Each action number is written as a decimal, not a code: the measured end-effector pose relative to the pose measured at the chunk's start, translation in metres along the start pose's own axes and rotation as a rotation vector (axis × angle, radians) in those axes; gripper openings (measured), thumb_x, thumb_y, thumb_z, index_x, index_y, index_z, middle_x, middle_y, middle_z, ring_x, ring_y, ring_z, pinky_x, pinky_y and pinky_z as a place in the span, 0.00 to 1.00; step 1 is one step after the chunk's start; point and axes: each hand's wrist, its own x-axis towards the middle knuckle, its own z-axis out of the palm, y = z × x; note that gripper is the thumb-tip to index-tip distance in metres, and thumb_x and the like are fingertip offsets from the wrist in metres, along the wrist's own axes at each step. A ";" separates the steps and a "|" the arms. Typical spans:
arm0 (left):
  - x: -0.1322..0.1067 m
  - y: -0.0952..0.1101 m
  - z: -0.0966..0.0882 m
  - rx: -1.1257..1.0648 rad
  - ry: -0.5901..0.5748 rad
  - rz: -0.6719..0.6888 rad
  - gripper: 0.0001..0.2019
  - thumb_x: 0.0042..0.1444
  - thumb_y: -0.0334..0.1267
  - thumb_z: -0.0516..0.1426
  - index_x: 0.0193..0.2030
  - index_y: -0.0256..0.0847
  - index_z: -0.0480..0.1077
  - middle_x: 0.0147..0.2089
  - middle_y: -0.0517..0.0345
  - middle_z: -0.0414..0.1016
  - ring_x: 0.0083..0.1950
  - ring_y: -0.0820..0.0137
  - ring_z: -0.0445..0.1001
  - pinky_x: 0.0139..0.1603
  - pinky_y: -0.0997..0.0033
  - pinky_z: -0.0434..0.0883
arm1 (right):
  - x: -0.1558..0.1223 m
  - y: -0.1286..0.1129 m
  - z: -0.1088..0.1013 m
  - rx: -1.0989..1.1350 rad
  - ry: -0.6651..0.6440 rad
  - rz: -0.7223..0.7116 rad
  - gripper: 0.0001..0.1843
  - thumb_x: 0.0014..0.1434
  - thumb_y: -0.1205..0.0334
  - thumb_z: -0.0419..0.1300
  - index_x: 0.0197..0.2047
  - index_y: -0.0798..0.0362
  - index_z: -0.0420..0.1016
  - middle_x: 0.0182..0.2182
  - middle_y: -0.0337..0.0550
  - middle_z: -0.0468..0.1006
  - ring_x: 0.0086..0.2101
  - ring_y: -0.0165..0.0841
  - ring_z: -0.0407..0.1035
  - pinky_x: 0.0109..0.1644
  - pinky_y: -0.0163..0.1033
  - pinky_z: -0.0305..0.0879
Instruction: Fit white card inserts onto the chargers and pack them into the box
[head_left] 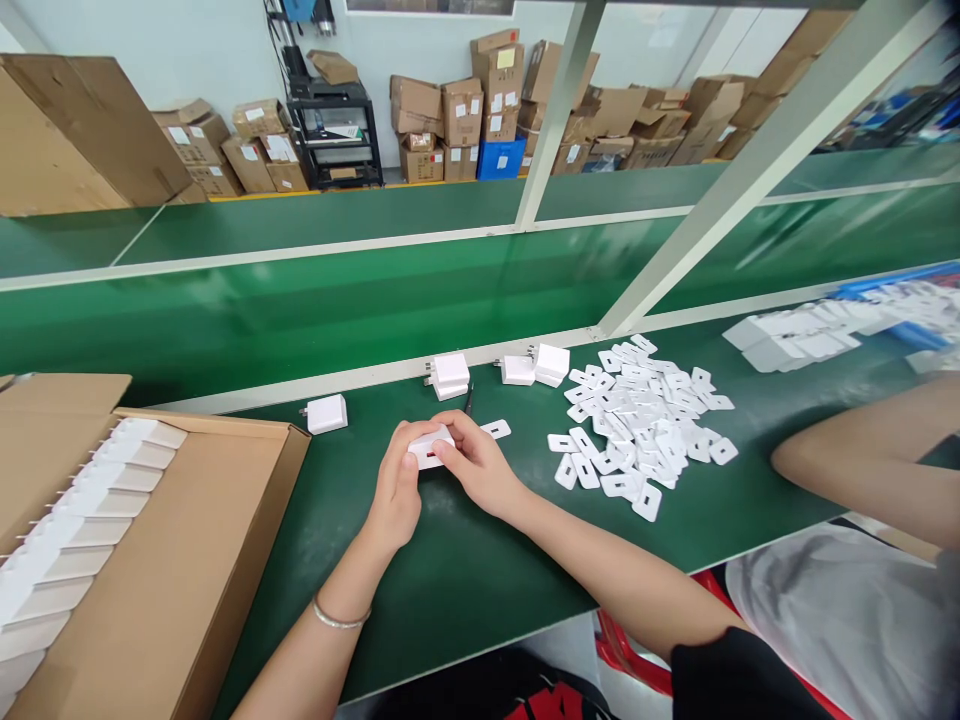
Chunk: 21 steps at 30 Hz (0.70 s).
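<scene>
Between my two hands, just above the green tabletop, is a white charger (429,449) with a dark slot in its face. My left hand (396,485) wraps round its left side. The thumb of my right hand (480,465) presses on the slotted face, with the fingers behind it. Right beside my right hand lies one loose white slotted cover plate (496,429) and a thin dark tool (469,399), partly hidden. Behind my hands stand a stacked pair of white chargers (450,376) and further chargers (517,370). Another charger (327,414) lies to the left.
A large pile of white cover plates (637,420) spreads to my right. An open carton (259,550) with a row of chargers (97,520) stands at left. A co-worker's arm (862,460) is at right, near more white parts (802,330). A slanted post (720,210) rises behind.
</scene>
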 end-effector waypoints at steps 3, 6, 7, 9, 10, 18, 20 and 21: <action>-0.002 0.000 -0.002 0.065 -0.020 0.051 0.21 0.73 0.52 0.41 0.60 0.46 0.68 0.49 0.50 0.69 0.45 0.64 0.69 0.46 0.63 0.68 | -0.001 0.000 -0.001 0.004 -0.024 -0.062 0.23 0.68 0.41 0.56 0.54 0.51 0.67 0.37 0.42 0.71 0.34 0.31 0.64 0.37 0.37 0.62; -0.006 0.003 -0.004 0.192 -0.006 0.203 0.19 0.73 0.51 0.44 0.62 0.47 0.65 0.46 0.51 0.67 0.43 0.65 0.67 0.42 0.65 0.67 | -0.004 -0.002 -0.003 0.015 -0.077 -0.192 0.27 0.67 0.39 0.56 0.59 0.50 0.66 0.39 0.44 0.71 0.34 0.32 0.64 0.37 0.38 0.62; -0.007 0.004 -0.005 0.227 0.005 0.249 0.20 0.73 0.51 0.44 0.62 0.47 0.65 0.45 0.51 0.67 0.43 0.65 0.67 0.41 0.65 0.67 | -0.004 -0.003 -0.004 0.014 -0.089 -0.231 0.29 0.68 0.38 0.54 0.61 0.50 0.65 0.39 0.45 0.71 0.34 0.32 0.64 0.37 0.39 0.62; -0.008 0.007 -0.004 0.261 0.033 0.291 0.21 0.73 0.52 0.44 0.62 0.46 0.65 0.45 0.50 0.67 0.42 0.65 0.67 0.39 0.66 0.67 | -0.005 -0.002 -0.006 0.000 -0.102 -0.280 0.32 0.68 0.35 0.50 0.63 0.50 0.65 0.41 0.46 0.72 0.35 0.34 0.65 0.37 0.40 0.63; -0.009 0.008 -0.004 0.259 0.047 0.300 0.20 0.73 0.52 0.44 0.62 0.46 0.66 0.44 0.50 0.67 0.41 0.65 0.67 0.38 0.66 0.66 | -0.006 -0.002 -0.007 -0.008 -0.106 -0.295 0.33 0.68 0.34 0.49 0.63 0.50 0.65 0.41 0.47 0.72 0.35 0.34 0.65 0.38 0.41 0.63; -0.009 0.012 -0.002 0.130 0.059 0.312 0.16 0.72 0.45 0.49 0.61 0.44 0.68 0.41 0.53 0.67 0.39 0.68 0.64 0.36 0.68 0.64 | -0.008 0.000 -0.006 -0.080 -0.048 -0.340 0.22 0.68 0.46 0.56 0.59 0.50 0.69 0.40 0.45 0.74 0.31 0.30 0.62 0.33 0.37 0.61; -0.010 0.013 -0.002 0.101 0.051 0.315 0.16 0.72 0.44 0.49 0.61 0.45 0.68 0.42 0.53 0.67 0.40 0.67 0.63 0.37 0.68 0.64 | -0.008 -0.004 -0.005 -0.091 -0.031 -0.365 0.21 0.68 0.47 0.57 0.58 0.50 0.70 0.40 0.44 0.74 0.30 0.29 0.60 0.33 0.36 0.60; -0.010 0.013 -0.002 0.086 0.047 0.308 0.16 0.73 0.44 0.48 0.61 0.45 0.69 0.42 0.53 0.66 0.40 0.67 0.64 0.37 0.68 0.64 | -0.009 -0.005 -0.005 -0.093 -0.024 -0.369 0.20 0.68 0.48 0.57 0.58 0.50 0.70 0.41 0.44 0.74 0.30 0.28 0.60 0.34 0.36 0.60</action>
